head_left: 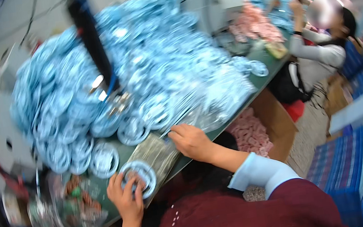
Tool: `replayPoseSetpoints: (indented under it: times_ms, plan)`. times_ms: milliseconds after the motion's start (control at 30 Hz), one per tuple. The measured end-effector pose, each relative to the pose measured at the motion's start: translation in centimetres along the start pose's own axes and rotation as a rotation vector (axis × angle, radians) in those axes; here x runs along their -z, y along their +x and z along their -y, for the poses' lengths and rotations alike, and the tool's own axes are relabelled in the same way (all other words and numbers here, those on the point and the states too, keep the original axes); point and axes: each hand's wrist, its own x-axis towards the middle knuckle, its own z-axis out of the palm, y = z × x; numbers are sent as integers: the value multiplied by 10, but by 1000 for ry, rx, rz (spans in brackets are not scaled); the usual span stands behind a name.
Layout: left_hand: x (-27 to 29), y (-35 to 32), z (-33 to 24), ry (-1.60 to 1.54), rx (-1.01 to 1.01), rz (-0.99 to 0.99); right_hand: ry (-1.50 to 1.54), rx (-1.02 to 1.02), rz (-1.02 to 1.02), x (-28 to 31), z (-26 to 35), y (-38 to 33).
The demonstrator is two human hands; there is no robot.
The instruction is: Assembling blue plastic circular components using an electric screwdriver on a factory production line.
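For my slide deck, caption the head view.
Left hand holds a blue ring; right hand pinches clear bags.

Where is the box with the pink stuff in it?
The cardboard box sits on the floor right of the table, below its edge, just beyond the right hand.

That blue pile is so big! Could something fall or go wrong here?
Maybe. The pile of blue rings is heaped high and reaches the table edge, so some could slide into the box or onto the floor. The left hand holds one ring right at the near edge, where it might slip off.
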Motion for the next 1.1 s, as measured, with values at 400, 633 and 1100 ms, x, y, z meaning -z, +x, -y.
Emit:
replayPoseSetpoints:
  times_ms: [400, 633, 1100]
  plan:
    - [15, 11, -12, -89, 61, 192, -395, -67, 127, -14, -62, -2]
    - [15, 13, -11, -62, 41, 189, -337, -17, 44, -15, -67, -4]
    - [14, 12, -13, -95, 146, 218, -342, -18, 28, -11, -64, -8]
